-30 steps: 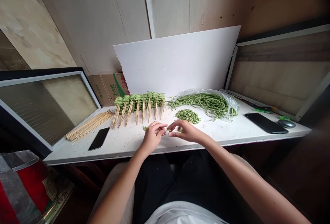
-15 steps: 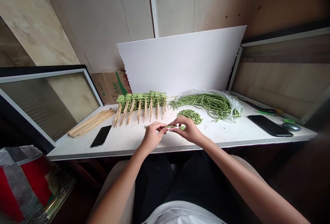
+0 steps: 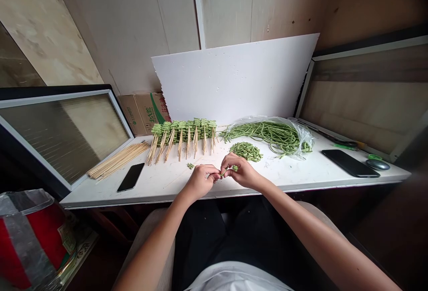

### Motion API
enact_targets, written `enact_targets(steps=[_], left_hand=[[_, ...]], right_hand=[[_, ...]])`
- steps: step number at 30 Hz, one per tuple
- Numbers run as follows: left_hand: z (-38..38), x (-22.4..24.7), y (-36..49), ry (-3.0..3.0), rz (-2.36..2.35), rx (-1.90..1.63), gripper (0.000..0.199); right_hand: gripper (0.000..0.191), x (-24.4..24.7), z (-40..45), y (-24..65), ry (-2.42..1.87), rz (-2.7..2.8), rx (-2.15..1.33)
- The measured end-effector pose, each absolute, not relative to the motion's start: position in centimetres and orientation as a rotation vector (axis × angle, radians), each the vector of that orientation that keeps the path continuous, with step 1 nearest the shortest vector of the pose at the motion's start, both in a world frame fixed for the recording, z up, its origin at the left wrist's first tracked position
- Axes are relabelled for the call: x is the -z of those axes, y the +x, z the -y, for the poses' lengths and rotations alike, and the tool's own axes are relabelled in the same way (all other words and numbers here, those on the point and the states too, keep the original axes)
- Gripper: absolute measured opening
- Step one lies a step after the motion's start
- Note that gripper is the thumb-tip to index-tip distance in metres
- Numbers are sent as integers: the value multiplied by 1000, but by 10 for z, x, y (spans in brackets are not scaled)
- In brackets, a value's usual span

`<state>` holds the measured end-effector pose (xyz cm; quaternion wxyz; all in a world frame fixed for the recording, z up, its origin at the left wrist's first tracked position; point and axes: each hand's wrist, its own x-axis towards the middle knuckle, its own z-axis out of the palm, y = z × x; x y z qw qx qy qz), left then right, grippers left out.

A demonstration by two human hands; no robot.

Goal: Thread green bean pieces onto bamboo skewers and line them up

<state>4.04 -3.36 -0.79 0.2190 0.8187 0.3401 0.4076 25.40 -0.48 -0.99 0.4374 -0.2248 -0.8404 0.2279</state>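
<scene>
1 green bean (image 3: 222, 174) between 2 hands (image 3: 200, 180) (image 3: 242, 171)

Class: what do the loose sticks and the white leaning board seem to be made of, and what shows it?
The skewers look like bare bamboo or wood: pale, straw-coloured, matte. The white board looks like matte foam sheet, probably polystyrene, judging by its torn, crumbly left edge.

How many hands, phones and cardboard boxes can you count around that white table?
Hands: 2 (left hand, right hand)
Phones: 2 (left phone, right phone)
Cardboard boxes: 1
Total: 5
</scene>
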Motion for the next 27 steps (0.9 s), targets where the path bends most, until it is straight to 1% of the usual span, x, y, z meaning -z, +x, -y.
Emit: enact_targets(steps=[6,8,12,16,20,23,27], left_hand=[[37,6,44,2241,-898,-1039,27],[38,6,44,2284,-943,-1106,25],[36,5,42,2347,-1090,-1355,12],[36,5,41,2381,-1166,-1452,8],[37,5,43,2431,-1182,-1412,3],[36,6,43,2522,-1206,-1318,8],[35,6,41,2653,-1238,-1309,9]], right_hand=[[26,11,-2,259,-463,2058,-999],[28,11,-3,261,-490,2030,-1021],[30,9,-2,263,-668,2005,-809],[28,7,0,263,-700,2009,-636],[19,4,5,259,-684,2053,-454],[12,1,11,255,-673,2054,-353],[9,-1,16,250,-627,2075,-297]])
